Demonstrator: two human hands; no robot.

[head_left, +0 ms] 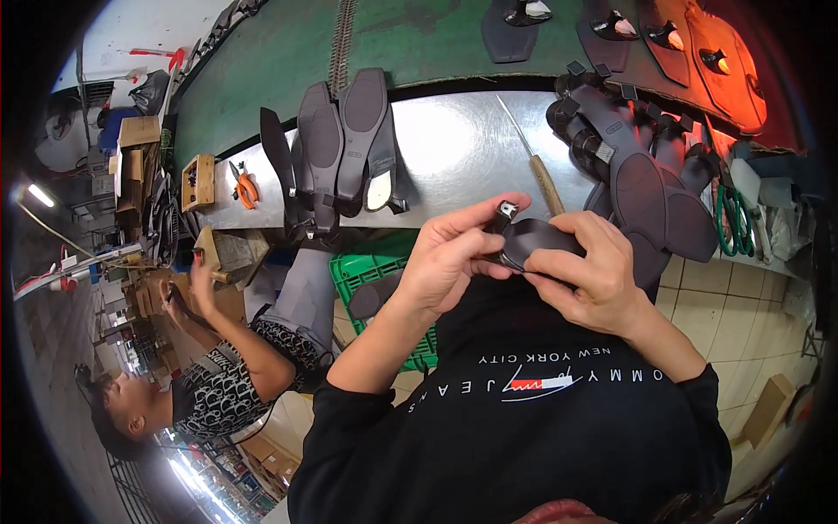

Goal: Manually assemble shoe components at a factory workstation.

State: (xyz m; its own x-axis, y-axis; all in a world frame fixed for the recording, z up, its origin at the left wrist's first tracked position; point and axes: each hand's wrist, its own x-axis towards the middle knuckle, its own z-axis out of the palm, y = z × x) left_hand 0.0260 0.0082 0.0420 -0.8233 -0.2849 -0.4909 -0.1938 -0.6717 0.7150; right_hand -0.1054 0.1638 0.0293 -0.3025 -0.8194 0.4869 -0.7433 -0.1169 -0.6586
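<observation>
Between my two hands, just in front of the metal bench (441,144), is a black shoe sole (543,237) with a small heel at its left end. My left hand (447,260) pinches it at the heel, thumb and fingers around it. Wrapped over the other end is my right hand (592,272), its fingers bent and the thumb along the near edge. My fingers cover parts of the sole. Beyond my right hand lies an awl (546,185) with a wooden handle, its thin metal shaft pointing away.
Dark soles lie in a group (362,131) at left and a heap (642,188) at right. Orange-handled pliers (245,189) rest near a wooden box (201,182). A green conveyor (419,39) runs behind. A green crate (345,272) stands below; a co-worker (231,375) is at left.
</observation>
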